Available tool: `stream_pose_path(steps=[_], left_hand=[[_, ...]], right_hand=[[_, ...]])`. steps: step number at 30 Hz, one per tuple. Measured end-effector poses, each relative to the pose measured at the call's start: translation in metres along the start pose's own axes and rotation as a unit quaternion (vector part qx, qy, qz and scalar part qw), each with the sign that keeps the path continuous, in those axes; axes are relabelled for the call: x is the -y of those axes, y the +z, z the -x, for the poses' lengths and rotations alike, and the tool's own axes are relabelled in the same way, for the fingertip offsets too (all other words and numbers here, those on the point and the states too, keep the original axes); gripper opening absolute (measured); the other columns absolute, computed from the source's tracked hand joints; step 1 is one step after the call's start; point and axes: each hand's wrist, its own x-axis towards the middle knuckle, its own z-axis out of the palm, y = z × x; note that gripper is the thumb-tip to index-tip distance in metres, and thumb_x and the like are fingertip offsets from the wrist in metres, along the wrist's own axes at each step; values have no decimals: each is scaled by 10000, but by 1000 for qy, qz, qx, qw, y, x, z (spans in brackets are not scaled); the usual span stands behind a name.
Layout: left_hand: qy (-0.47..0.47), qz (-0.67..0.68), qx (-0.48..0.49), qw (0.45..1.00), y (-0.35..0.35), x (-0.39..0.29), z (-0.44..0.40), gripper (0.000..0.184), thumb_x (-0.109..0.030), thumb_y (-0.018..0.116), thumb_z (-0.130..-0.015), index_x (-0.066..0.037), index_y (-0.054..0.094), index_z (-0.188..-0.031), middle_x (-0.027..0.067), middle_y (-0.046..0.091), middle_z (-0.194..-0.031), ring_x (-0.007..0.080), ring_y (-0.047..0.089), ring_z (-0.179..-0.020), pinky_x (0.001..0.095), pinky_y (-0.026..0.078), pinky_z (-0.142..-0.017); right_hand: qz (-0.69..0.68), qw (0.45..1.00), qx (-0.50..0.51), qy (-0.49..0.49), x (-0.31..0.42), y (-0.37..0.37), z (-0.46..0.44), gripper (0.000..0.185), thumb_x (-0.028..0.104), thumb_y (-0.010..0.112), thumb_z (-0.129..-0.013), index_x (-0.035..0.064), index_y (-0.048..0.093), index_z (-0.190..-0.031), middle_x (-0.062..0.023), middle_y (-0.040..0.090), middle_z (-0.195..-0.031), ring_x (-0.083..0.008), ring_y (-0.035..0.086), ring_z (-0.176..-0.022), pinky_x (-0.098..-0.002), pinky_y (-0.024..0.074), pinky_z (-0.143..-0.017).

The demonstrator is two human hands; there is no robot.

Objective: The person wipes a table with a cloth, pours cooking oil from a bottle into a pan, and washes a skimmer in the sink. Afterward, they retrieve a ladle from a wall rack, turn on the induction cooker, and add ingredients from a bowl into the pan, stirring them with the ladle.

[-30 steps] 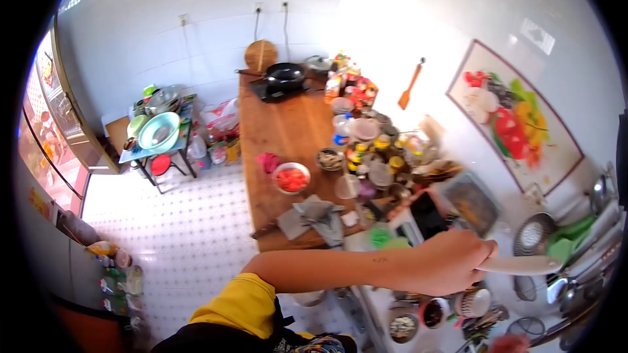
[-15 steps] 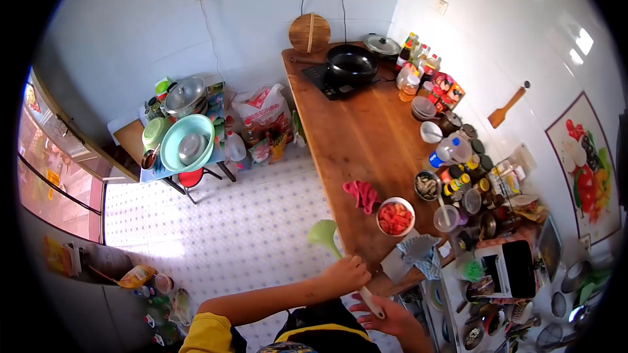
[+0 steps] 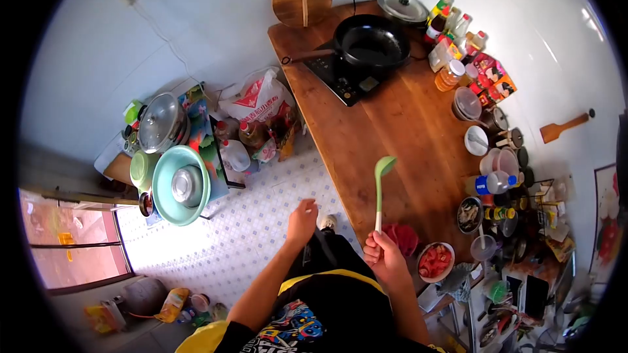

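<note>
My right hand [image 3: 386, 255] is closed around the white handle end of a green ladle [image 3: 379, 189], whose bowl points up and away from me over the wooden table's near part. My left hand [image 3: 302, 221] is over the floor left of the table, holding nothing, its fingers loosely bent and slightly apart. Beside my right hand lies a dark pink cloth [image 3: 401, 239]. To its right stands a white bowl of cut red pieces [image 3: 436, 261], which look like tomato. Farther off, a black wok [image 3: 371, 42] rests on an induction cooker [image 3: 347, 85].
The wooden table [image 3: 386, 124] runs away from me. Bottles and jars [image 3: 451, 75] line its right side, near a bowl of dark food [image 3: 470, 214]. A round wooden lid [image 3: 302, 0] leans at the back. Left, a small table holds a mint-green basin [image 3: 163, 186].
The ladle has gone from low over the floor to upright over the table, now in my right hand. My left hand has let go and moved left. The view is closer to the wok.
</note>
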Motion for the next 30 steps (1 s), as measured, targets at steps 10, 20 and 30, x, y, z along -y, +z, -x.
stream_pose_path(steps=[10,20,30], left_hand=[[-181,533,143,814,79,-62,-353,502,-128,680,-845,-107,434,-1281,46,543,-1196,204,536,-1107,409,490,-898],[-129,354,102,920,107,-84,-387,364,-66,644,-855,11,501,-1181,70,627,-1029,136,601,-923,252,491,-771],[-143,484,77,860,70,-74,-429,378,-99,634,-886,-28,455,-1211,58,583,-1105,134,573,-994,258,475,-828]], right_hand=[[91,944,-312,-54,39,53,-146,175,125,591,-919,115,416,-930,-2,430,-694,-64,362,-517,-208,281,-444],[-14,897,-442,19,18,106,-211,137,141,562,-926,135,426,-918,9,368,-596,-89,340,-466,-238,260,-408],[-34,874,-483,34,25,136,-231,94,149,543,-936,124,452,-931,4,376,-593,-97,349,-470,-244,281,-421]])
